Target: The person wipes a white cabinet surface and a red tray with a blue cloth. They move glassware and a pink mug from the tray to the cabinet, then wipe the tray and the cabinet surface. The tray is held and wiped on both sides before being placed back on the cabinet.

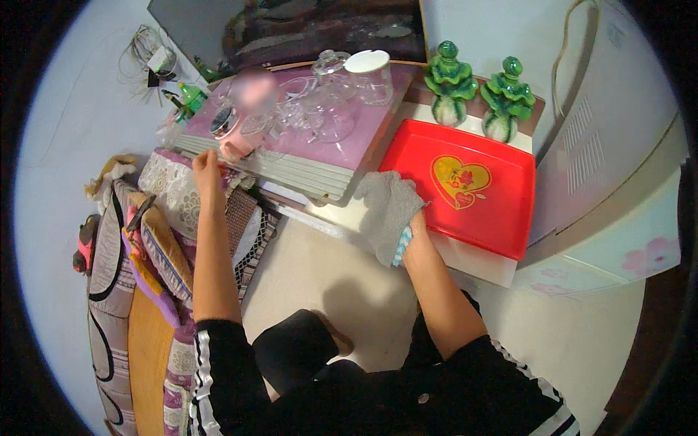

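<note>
A grey cleaning mitt (384, 204) with a blue-striped cuff covers my right hand (388, 210), its fingers hidden, beside the left edge of a red plastic tray (504, 234) with a heart print. My left hand (207, 163) is bare, with fingers bent near the front edge of the raised, purple-topped stand (371, 133); whether it holds anything is unclear. Just right of it sits a pink object (240, 143), next to a round dark-faced item (223, 122). Clear glassware (327, 114) and a glass jar with a white lid (375, 82) are on the purple top.
Two green cabbage-shaped ornaments (451, 90) stand behind the tray. A dark screen (327, 32) rises behind the glassware. A white appliance (605, 120) is at right. Patterned cloth (174, 185) and a sofa (112, 283) lie left, near a green bottle (192, 97).
</note>
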Demonstrator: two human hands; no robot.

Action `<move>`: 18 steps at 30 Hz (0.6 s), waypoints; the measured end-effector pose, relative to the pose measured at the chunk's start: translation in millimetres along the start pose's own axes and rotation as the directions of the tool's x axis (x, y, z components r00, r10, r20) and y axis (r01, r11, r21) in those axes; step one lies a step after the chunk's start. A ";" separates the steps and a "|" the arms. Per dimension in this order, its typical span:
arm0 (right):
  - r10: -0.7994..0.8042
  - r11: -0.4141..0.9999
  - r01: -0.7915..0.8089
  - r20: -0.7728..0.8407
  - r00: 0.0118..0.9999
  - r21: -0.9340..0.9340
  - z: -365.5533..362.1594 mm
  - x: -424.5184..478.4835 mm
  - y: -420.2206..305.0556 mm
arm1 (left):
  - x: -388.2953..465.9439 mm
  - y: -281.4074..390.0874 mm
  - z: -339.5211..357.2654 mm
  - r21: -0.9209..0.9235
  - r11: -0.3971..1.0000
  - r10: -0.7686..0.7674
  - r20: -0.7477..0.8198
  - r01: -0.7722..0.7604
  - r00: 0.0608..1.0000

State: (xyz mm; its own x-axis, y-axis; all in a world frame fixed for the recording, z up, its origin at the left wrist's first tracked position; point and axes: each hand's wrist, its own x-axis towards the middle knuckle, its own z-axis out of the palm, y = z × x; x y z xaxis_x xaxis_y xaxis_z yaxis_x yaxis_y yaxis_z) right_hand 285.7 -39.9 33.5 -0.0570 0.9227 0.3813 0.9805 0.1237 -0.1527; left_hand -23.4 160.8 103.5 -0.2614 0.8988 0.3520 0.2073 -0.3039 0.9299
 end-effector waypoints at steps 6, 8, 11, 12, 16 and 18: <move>0.091 0.989 -0.111 -0.191 0.977 -0.099 -2.2 -7.6 42.1 | -164.8 37.8 48.4 -0.082 0.987 -0.049 0.663 0.137 0.747; 0.171 0.982 -0.179 -0.115 0.979 -0.064 -1.0 -7.6 47.3 | -221.0 24.6 76.3 0.095 0.953 -0.242 0.811 0.288 0.533; 0.531 -0.030 0.131 -0.096 0.842 0.991 32.9 -12.7 40.8 | -268.4 -5.8 125.1 0.225 0.663 -0.479 0.861 0.714 0.173; 0.610 -0.424 0.263 0.058 0.790 0.867 33.2 -16.1 38.1 | -279.7 21.1 144.2 0.242 0.561 -0.562 0.814 0.792 0.150; 0.586 -0.767 0.300 0.428 0.688 0.568 32.1 -40.9 15.8 | -306.7 27.0 195.2 0.034 0.384 -0.549 0.812 0.923 0.198; 0.580 -0.765 0.287 0.423 0.696 0.576 41.9 -52.3 7.4 | -306.4 15.4 204.3 0.011 0.337 -0.534 0.826 0.941 0.182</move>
State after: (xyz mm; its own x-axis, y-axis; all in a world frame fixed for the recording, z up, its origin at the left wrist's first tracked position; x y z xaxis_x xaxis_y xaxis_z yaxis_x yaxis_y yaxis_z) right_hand 288.0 -72.0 -25.8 0.4490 0.8688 -0.2089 -0.8752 0.3805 -0.2987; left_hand 252.5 -54.7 -11.8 0.6201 0.5866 -0.5209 -0.1662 0.7472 0.6435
